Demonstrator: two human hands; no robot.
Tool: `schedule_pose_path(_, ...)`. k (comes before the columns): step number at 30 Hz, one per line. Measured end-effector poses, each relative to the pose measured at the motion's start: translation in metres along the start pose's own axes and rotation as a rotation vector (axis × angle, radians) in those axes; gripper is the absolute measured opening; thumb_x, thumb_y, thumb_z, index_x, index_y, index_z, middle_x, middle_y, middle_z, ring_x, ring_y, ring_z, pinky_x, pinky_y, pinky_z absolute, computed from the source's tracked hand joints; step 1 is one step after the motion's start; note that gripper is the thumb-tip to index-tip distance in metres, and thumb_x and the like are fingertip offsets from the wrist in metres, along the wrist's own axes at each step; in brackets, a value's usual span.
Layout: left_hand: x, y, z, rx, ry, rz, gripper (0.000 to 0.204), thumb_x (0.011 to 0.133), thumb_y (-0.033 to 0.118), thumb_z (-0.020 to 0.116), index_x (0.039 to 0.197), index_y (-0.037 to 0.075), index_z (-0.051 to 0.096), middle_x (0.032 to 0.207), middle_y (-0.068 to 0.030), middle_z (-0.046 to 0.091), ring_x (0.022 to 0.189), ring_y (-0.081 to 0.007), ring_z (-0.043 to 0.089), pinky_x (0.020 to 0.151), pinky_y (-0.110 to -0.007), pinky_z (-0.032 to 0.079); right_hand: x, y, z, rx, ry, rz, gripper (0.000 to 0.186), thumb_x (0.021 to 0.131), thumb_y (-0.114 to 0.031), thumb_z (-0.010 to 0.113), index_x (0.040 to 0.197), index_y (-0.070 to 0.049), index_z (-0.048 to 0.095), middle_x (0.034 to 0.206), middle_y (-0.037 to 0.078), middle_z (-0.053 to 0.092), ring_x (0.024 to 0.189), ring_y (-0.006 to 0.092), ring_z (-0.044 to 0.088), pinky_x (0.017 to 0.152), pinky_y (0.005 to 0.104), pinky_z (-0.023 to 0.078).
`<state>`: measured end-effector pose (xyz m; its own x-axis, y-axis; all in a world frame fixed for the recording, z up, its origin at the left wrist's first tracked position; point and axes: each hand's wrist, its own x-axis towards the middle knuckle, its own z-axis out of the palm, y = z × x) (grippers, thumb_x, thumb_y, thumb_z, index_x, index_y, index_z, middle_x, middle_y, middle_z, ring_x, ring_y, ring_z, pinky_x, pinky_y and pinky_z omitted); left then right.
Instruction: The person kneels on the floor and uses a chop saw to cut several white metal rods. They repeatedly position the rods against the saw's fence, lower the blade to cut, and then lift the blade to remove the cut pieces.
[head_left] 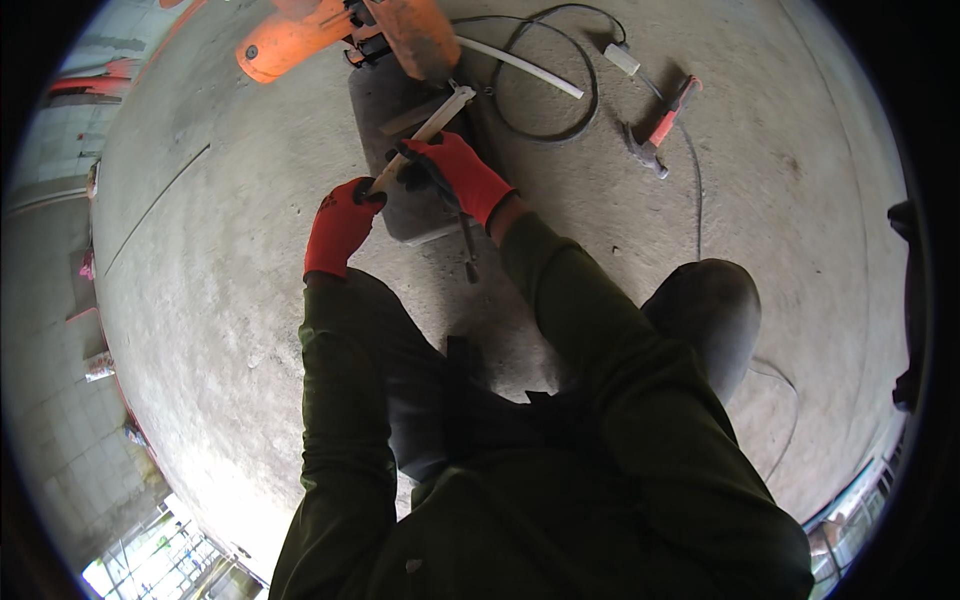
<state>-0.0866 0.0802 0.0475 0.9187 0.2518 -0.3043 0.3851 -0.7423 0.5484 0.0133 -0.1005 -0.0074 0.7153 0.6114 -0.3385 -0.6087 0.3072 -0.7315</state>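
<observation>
A pale, narrow, straight strip (436,120) slants away from me to the upper right, above a dark grey machine base (425,228); I cannot make out its material. Red and black gloves cover both hands. My left hand (343,225) is closed round the strip's near end. Further along it, my right hand (462,172) grips near the middle, partly hiding it. Beyond the hands stands an orange power tool (412,38), cut off by the picture's top edge. The strip's far end lies just below its orange guard. A thin dark rod (469,252) sticks out beside the base.
To the right lies a claw hammer (662,126) with a red handle. A black cable (597,92) loops near a white tube (530,70) and a pale connector block (621,59). My knee (708,300) juts out over the concrete floor (220,280). A wall stands at the left.
</observation>
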Motion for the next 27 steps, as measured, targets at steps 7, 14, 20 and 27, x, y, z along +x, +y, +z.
schedule_pose_path(7, -0.006, 0.002, 0.004, 0.032, 0.037, 0.056, 0.027, 0.093, 0.026, 0.067, 0.110, 0.005, 0.070, 0.094, -0.0190, 0.071, 0.092, -0.0382, 0.067, 0.081, -0.044, 0.050, 0.002, 0.007, 0.005, -0.045, 0.034, -0.094, 0.026, 0.096, -0.024, 0.072, 0.098, 0.002, 0.070, 0.081, 0.008, 0.072, 0.067, 0.0143, 0.068, 0.065, 0.0302, 0.054)
schedule_pose_path(14, -0.001, -0.013, 0.001, 0.103, -0.036, 0.036, 0.024, 0.096, 0.025, 0.065, 0.108, 0.004, 0.068, 0.088, -0.0137, 0.069, 0.083, -0.0284, 0.064, 0.078, -0.040, 0.050, 0.011, 0.021, 0.014, -0.113, 0.129, -0.103, 0.024, 0.095, -0.020, 0.072, 0.094, 0.003, 0.069, 0.077, 0.008, 0.070, 0.064, 0.0147, 0.066, 0.061, 0.0319, 0.052)
schedule_pose_path(20, 0.001, -0.022, 0.004, 0.092, 0.022, 0.083, 0.025, 0.097, 0.024, 0.065, 0.112, 0.004, 0.068, 0.086, -0.0120, 0.069, 0.079, -0.0240, 0.064, 0.077, -0.037, 0.050, 0.020, 0.032, 0.016, -0.100, 0.162, -0.155, 0.022, 0.095, -0.018, 0.072, 0.091, 0.003, 0.069, 0.078, 0.008, 0.070, 0.064, 0.0143, 0.065, 0.060, 0.0314, 0.052)
schedule_pose_path(27, -0.001, -0.019, 0.002, 0.112, 0.051, 0.059, 0.027, 0.097, 0.024, 0.065, 0.114, 0.005, 0.067, 0.088, -0.0145, 0.070, 0.081, -0.0254, 0.065, 0.077, -0.038, 0.051, 0.025, 0.037, 0.020, -0.160, 0.201, -0.190, 0.021, 0.095, -0.017, 0.072, 0.091, 0.004, 0.069, 0.079, 0.008, 0.071, 0.066, 0.0142, 0.066, 0.060, 0.0311, 0.052)
